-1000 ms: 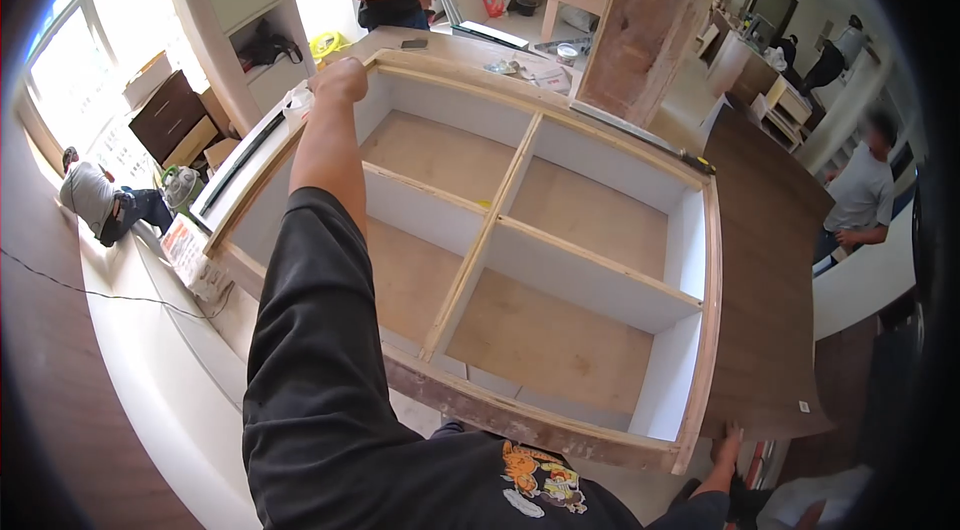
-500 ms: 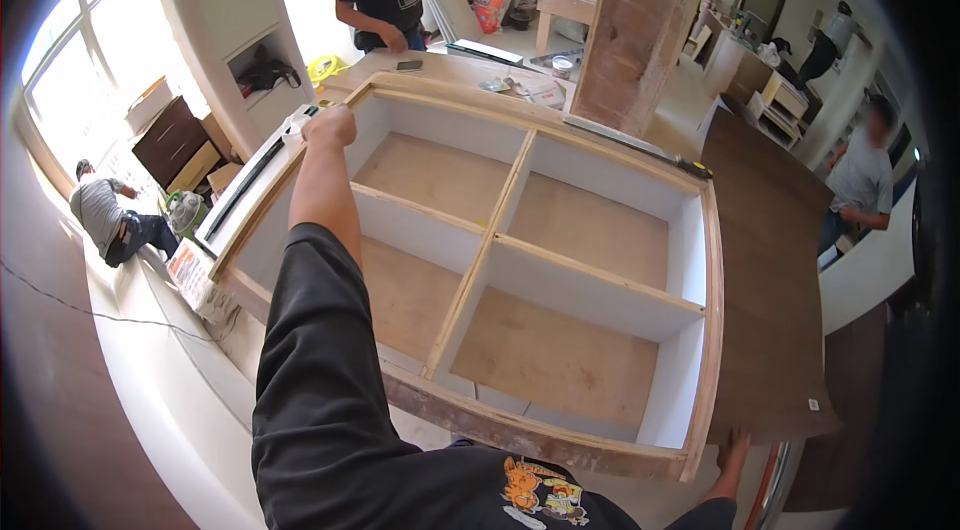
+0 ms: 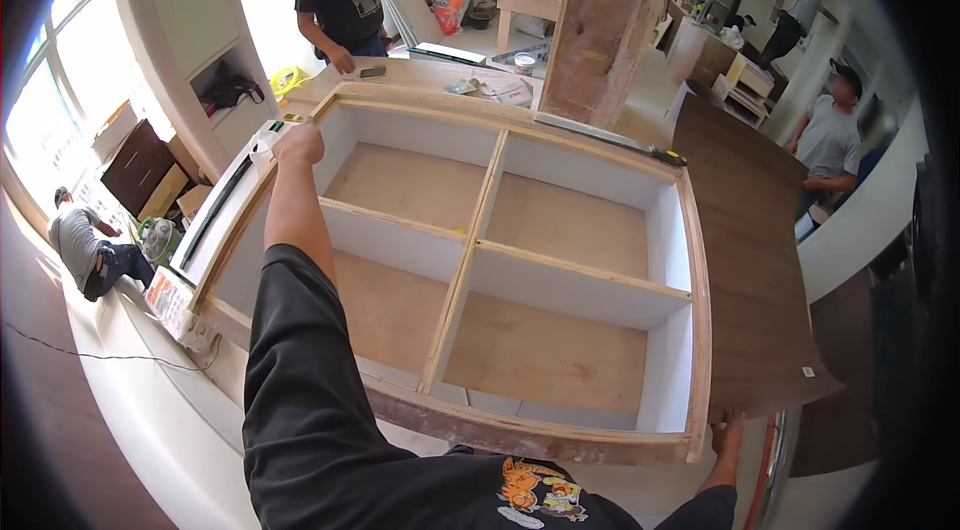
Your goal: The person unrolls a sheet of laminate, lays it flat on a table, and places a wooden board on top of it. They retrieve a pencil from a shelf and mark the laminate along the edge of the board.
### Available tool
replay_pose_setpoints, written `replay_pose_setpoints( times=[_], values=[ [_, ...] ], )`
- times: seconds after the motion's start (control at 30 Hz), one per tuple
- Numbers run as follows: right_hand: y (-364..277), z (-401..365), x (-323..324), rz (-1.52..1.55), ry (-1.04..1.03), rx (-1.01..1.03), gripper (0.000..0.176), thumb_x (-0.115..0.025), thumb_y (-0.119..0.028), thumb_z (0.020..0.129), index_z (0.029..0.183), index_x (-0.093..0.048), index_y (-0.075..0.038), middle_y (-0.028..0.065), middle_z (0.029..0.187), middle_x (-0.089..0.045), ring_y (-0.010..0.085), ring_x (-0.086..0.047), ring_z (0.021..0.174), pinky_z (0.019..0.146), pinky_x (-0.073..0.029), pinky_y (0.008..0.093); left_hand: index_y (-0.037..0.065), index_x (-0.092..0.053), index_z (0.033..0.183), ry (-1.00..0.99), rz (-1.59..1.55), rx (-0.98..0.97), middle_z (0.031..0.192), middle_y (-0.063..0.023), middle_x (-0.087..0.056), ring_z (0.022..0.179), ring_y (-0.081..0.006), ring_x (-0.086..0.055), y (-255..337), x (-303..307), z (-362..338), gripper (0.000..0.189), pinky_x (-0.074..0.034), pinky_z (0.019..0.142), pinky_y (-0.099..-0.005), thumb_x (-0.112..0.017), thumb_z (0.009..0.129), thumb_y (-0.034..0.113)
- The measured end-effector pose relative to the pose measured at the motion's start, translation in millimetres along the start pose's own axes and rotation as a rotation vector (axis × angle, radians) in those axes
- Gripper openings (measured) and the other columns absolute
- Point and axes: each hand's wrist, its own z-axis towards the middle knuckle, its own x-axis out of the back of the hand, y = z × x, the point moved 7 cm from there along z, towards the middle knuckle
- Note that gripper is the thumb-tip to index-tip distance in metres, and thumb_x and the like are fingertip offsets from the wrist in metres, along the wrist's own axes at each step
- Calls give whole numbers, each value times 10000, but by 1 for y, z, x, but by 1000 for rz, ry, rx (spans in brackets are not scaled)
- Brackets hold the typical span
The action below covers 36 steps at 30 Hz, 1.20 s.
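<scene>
A wooden cabinet frame (image 3: pixel 480 248) with white inner walls and plywood-backed compartments lies in front of me. My left arm reaches across it. At the far left corner, my left hand (image 3: pixel 298 143) is closed, its fingers mostly hidden, beside a whitish, partly clear item (image 3: pixel 266 137) that I cannot identify. Low on the right, my right hand (image 3: pixel 728 435) grips the near edge of a dark brown laminate sheet (image 3: pixel 755 280), with some fingers hidden. This sheet stretches along the frame's right side.
A yellow-and-black tool (image 3: pixel 668 157) lies on the frame's far rim. Behind stands a tall wooden panel (image 3: pixel 612 30). A co-worker (image 3: pixel 340 0) is at the back table, near a phone (image 3: pixel 372 72). Other people are at left and right. A cable (image 3: pixel 110 358) runs at left.
My view has shifted, so the scene sits further left. Both my hands stay at about the same places on the work. The co-worker's hand at the back has moved nearer the phone.
</scene>
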Motion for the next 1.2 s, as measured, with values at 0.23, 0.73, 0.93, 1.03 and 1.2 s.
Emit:
replay_pose_setpoints(
  times=[0.23, 0.73, 0.93, 1.03, 1.2],
  values=[
    [-31, -12, 18, 2, -16, -32, 614, -748, -133, 815, 1357, -506, 25, 170, 1506, -370, 360, -251, 1437, 1166, -276, 418, 126, -552, 1322, -15, -34, 76, 1300, -106, -622, 1198, -290, -599, -8, 8, -3, 401, -471, 945, -495, -468, 931, 166],
    [-19, -3, 26, -79, 111, 13, 589, -773, -99, 775, 1316, -552, -29, 164, 1455, -428, 356, -324, 1400, 1139, -326, 419, 69, -630, 1203, -18, -48, 34, 1240, -152, -644, 1153, -305, -619, -34, -15, 2, 350, -509, 936, -434, -473, 893, 109],
    [-14, 2, 23, -70, 66, -27, 580, -760, -93, 789, 1320, -547, 1, 159, 1473, -411, 341, -292, 1420, 1144, -318, 404, 92, -572, 1312, -81, 27, 60, 1323, -144, -593, 1217, -323, -574, -23, -23, 3, 417, -458, 998, -457, -306, 1026, 237],
    [-6, 6, 16, -21, 24, -43, 587, -759, -99, 792, 1325, -540, 19, 164, 1480, -402, 334, -286, 1425, 1143, -316, 389, 53, -553, 1325, -75, -33, 32, 1322, -152, -593, 1226, -326, -564, -22, -33, 14, 474, -437, 1024, -455, -227, 1044, 249],
    [-15, 3, 20, 16, 15, -49, 581, -758, -99, 791, 1316, -546, 34, 182, 1478, -406, 340, -296, 1420, 1145, -303, 380, 38, -539, 1306, -14, -22, 20, 1265, -147, -625, 1178, -319, -593, -23, -46, 30, 401, -483, 968, -450, -344, 985, 176]
  ],
)
